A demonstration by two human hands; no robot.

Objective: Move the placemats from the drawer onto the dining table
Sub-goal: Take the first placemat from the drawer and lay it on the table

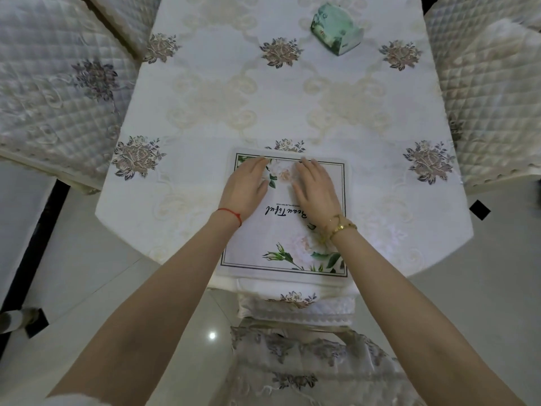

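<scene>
A white placemat with a dark thin border, green leaves, pale flowers and script lettering lies flat at the near edge of the dining table. More mat edges seem to show under its far side, so it may top a small stack. My left hand rests palm down on the mat's far left part, fingers apart. My right hand lies flat on its far right part, fingers spread. Neither hand grips anything. No drawer is in view.
A white tablecloth with embroidered flowers covers the table. A green tissue pack sits at the far middle. Quilted chair covers stand at the left and right. Another covered chair is tucked below the near edge, over a glossy tiled floor.
</scene>
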